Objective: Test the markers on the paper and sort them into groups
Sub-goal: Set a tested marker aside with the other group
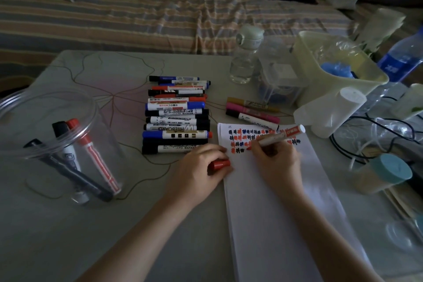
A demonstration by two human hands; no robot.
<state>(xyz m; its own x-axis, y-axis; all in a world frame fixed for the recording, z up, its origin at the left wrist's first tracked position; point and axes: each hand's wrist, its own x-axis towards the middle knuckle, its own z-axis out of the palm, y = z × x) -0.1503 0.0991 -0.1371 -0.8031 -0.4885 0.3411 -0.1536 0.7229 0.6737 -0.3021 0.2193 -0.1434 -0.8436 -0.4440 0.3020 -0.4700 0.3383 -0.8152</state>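
Two hands (pixel 277 162), one red marker (pixel 278 137)

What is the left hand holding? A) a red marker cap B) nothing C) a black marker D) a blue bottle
A: the left hand curls round a red cap beside the paper, while the right hand writes with the red marker.

Dim, soft picture; edges perhaps slightly warped.
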